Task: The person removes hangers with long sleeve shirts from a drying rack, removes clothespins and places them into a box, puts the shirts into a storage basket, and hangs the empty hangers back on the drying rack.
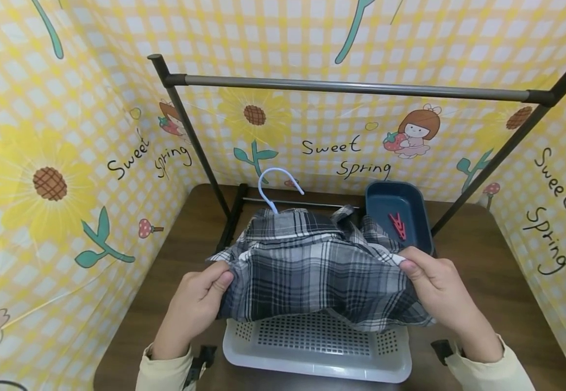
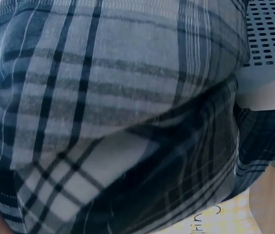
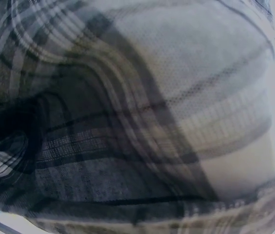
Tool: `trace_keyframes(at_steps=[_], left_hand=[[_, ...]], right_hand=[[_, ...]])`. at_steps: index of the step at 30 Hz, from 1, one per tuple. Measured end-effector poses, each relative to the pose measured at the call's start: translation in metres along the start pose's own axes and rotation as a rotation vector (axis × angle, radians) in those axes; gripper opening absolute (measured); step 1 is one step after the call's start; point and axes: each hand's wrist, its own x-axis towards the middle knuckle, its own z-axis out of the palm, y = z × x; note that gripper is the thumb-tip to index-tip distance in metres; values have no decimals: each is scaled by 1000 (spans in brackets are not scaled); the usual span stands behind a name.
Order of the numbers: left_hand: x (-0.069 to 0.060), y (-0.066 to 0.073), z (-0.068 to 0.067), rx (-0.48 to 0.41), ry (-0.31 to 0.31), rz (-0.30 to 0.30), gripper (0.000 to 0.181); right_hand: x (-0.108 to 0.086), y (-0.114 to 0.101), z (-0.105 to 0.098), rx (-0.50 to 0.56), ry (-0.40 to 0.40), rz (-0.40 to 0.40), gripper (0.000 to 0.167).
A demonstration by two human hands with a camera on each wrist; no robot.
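A grey, black and white plaid garment [image 1: 307, 271] is stretched between both hands above a basket. My left hand [image 1: 197, 298] pinches its left edge with the thumb on top, and my right hand [image 1: 441, 288] pinches its right edge. The hook of a light blue hanger [image 1: 266, 182] sticks up from behind the cloth; the rest of the hanger is hidden. Plaid cloth [image 2: 118, 73] fills most of the left wrist view, and cloth [image 3: 127, 112] covers nearly all of the right wrist view.
A white perforated basket [image 1: 317, 369] stands under the garment on the brown table [image 1: 161, 282]. Behind, a rack with a horizontal bar [image 1: 351, 87] spans the table. A dark blue tray [image 1: 395, 193] at the back right holds red clothespins [image 1: 398, 226]. Patterned yellow cloth walls surround the table.
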Motion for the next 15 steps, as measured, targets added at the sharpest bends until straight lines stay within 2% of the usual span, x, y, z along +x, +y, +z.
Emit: trace_keyframes(at_steps=[7,15], left_hand=[[4,3,5,52,20,-26,26],[8,5,12,32,91,17,27]], right_hand=[[-2,-1,5,-5,-3,8,17],[-3,-2,11,10,2,-18,11]])
